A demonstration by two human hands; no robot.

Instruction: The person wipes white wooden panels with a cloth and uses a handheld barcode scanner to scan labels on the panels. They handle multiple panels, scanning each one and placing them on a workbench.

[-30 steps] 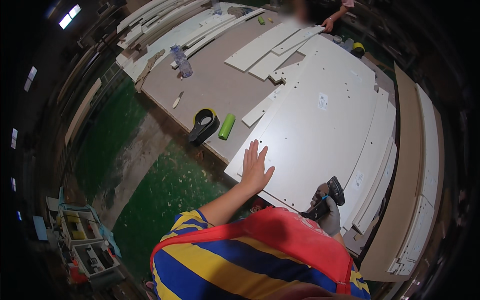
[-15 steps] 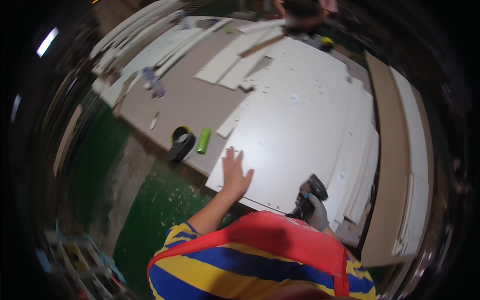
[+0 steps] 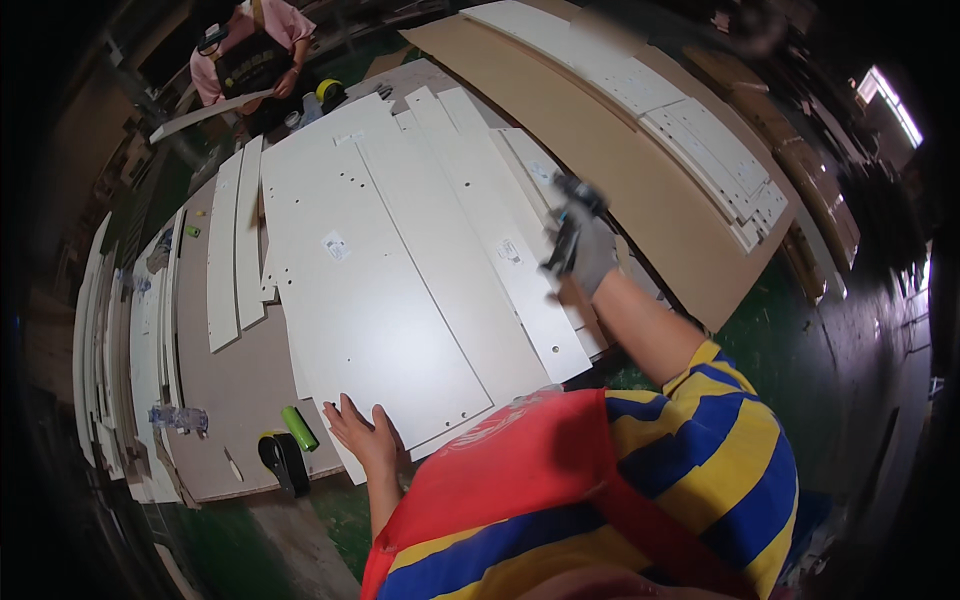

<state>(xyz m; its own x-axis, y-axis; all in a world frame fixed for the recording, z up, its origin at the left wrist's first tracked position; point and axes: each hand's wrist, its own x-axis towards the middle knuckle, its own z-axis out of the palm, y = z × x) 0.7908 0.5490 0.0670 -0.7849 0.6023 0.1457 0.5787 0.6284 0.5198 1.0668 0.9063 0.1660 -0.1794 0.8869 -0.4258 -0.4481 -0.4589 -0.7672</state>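
My left hand (image 3: 366, 436), bare and open with fingers spread, lies on the near left corner of a large white panel (image 3: 375, 320) with small drilled holes. My right hand (image 3: 592, 250), in a grey glove, is closed round the grip of a black cordless drill (image 3: 580, 194), somewhat blurred. It holds the drill over the right edge of the stacked white boards (image 3: 508, 252). Close to my left hand on the table lie a green cylinder (image 3: 299, 428) and a black-and-yellow tape measure (image 3: 283, 462).
Narrow white boards (image 3: 228, 250) lie on the brown table (image 3: 200, 380) at left, near clear plastic bottles (image 3: 180, 418) and a small white-handled tool (image 3: 234, 465). Cardboard (image 3: 690, 265) bearing white panels (image 3: 700, 150) stretches along the right. A co-worker (image 3: 255, 60) holds a white strip at the far left.
The view has swung to the right. My right hand has lifted the drill from the panel's near edge and carried it right and away from me. My left hand stays on the near left corner.
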